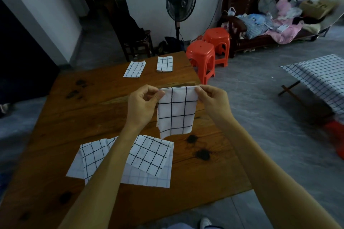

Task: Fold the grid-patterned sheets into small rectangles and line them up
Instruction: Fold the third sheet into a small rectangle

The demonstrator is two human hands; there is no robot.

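I hold a folded white sheet with a black grid (176, 111) in the air above the wooden table (96, 113). My left hand (143, 106) pinches its top left corner and my right hand (214, 102) pinches its top right corner, so the sheet hangs down between them. Two folded grid rectangles lie side by side at the table's far edge, one on the left (134, 69) and one on the right (165, 64). A loose pile of unfolded grid sheets (149, 156) lies near me, partly hidden by my left forearm.
Two red plastic stools (201, 55) stand past the table's far right corner. A standing fan (180, 0) and a wooden bench piled with clothes (270, 24) line the back wall. A cot draped with grid cloth (320, 74) stands at the right on the grey floor.
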